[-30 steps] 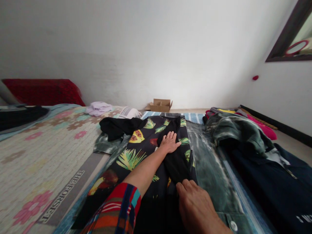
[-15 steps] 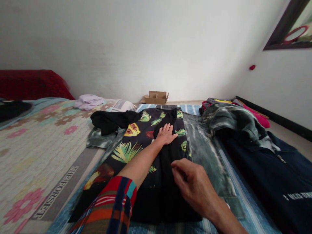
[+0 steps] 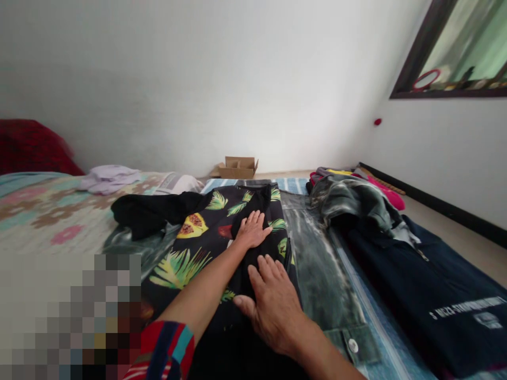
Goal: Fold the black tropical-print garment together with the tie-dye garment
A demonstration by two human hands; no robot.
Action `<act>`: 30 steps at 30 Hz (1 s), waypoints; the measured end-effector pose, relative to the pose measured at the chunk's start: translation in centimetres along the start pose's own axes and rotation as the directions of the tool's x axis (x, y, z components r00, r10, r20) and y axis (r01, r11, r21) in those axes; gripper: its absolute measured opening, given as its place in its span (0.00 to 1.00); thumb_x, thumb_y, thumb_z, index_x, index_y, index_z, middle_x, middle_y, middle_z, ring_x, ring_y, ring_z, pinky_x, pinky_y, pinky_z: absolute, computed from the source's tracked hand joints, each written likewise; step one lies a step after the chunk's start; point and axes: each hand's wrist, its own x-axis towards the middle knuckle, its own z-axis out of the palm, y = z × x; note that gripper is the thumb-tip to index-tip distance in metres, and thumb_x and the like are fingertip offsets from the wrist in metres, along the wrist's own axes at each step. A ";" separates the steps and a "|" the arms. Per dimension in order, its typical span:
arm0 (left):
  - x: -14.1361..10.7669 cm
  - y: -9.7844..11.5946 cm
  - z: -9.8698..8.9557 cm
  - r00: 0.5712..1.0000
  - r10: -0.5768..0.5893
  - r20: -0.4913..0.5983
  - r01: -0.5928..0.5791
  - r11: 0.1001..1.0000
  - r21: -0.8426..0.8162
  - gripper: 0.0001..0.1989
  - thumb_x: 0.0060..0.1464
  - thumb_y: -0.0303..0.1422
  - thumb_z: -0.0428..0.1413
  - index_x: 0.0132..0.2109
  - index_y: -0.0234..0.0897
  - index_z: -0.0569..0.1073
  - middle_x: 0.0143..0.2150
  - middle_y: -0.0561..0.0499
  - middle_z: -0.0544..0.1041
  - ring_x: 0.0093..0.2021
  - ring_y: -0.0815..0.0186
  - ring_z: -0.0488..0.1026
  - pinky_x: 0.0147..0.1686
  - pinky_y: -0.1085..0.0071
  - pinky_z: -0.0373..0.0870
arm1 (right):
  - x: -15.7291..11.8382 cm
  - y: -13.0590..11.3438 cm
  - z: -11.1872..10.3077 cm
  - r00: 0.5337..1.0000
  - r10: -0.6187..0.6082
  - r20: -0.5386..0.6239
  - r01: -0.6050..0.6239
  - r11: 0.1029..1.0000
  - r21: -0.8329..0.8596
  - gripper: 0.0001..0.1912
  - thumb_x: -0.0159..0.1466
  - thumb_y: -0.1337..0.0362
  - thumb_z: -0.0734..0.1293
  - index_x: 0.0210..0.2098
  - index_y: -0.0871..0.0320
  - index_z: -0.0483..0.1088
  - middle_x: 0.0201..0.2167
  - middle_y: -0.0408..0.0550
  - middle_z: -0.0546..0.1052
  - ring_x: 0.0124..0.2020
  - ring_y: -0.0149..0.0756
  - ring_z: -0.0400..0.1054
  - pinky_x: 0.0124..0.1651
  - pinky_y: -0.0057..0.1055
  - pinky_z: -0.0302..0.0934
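Observation:
A black garment printed with palm leaves and papaya (image 3: pixel 182 268) lies spread in front of me. A plain black strip, which looks like its sleeve, is folded over its right part. My left hand (image 3: pixel 252 230) rests flat on that strip, fingers spread. Closer to me, my right hand (image 3: pixel 274 301) lies on the same black cloth with its fingers apart. Another black sleeve (image 3: pixel 152 211) sticks out to the left. Beneath the printed garment is a faded grey-green denim jacket (image 3: pixel 317 253), a round button showing at its near right corner.
Folded dark navy clothing (image 3: pixel 400 274) lies on the right with a crumpled grey-green garment (image 3: pixel 348 200) on it. A cardboard box (image 3: pixel 237 168) stands by the wall. A lilac cloth (image 3: pixel 109 178) lies on the flowered bedspread (image 3: pixel 85 211). The lower left corner is pixelated.
My right hand has gone from curled fingers to spread ones, laid on the black cloth. My left hand stays on the same part of the garment. The view has turned slightly right.

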 end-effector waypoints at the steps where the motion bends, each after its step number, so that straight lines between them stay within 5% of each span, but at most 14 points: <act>1: 0.1 -0.1 0.0 1.000 0.001 -0.010 -0.001 1.000 0.011 0.35 0.59 0.50 0.36 0.67 0.34 0.48 0.70 0.44 0.44 0.69 0.56 0.39 0.63 0.54 0.43 | 0.2 -0.4 0.0 1.000 -0.022 -0.006 0.022 1.000 0.018 0.37 0.66 0.43 0.50 0.64 0.66 0.54 0.66 0.65 0.50 0.67 0.53 0.38 0.65 0.51 0.38; 10: 0.2 -0.5 0.1 0.999 0.002 -0.039 0.000 0.999 0.037 0.34 0.60 0.49 0.38 0.67 0.34 0.50 0.70 0.44 0.46 0.69 0.57 0.40 0.63 0.55 0.44 | 0.8 -0.3 2.3 0.991 -0.005 0.137 -0.006 0.997 0.081 0.44 0.64 0.39 0.49 0.65 0.69 0.50 0.66 0.65 0.46 0.67 0.53 0.34 0.65 0.53 0.35; 18: 0.2 -0.6 0.0 0.999 -0.017 -0.031 0.017 1.000 0.003 0.35 0.60 0.49 0.38 0.67 0.32 0.50 0.70 0.44 0.45 0.69 0.58 0.40 0.63 0.56 0.44 | 0.8 -0.3 2.8 0.996 -0.006 0.084 0.001 0.998 0.065 0.43 0.64 0.39 0.49 0.64 0.67 0.52 0.66 0.64 0.48 0.67 0.52 0.35 0.65 0.53 0.37; 25: -1.2 -0.1 -1.8 1.000 -0.016 -0.005 0.016 0.998 -0.063 0.37 0.60 0.49 0.37 0.68 0.28 0.46 0.71 0.41 0.38 0.69 0.58 0.35 0.64 0.57 0.40 | 0.9 -0.2 3.4 0.992 0.015 0.129 -0.019 0.999 0.035 0.41 0.64 0.40 0.51 0.64 0.65 0.53 0.66 0.62 0.48 0.67 0.53 0.36 0.65 0.54 0.37; 30: -3.0 0.4 -2.0 0.993 -0.024 0.113 0.034 0.996 -0.083 0.38 0.59 0.51 0.35 0.68 0.27 0.45 0.70 0.41 0.37 0.69 0.57 0.34 0.64 0.54 0.38 | 1.1 -0.2 3.6 0.984 0.050 0.173 -0.052 0.999 0.006 0.39 0.65 0.43 0.52 0.65 0.65 0.52 0.67 0.61 0.47 0.67 0.52 0.35 0.65 0.51 0.35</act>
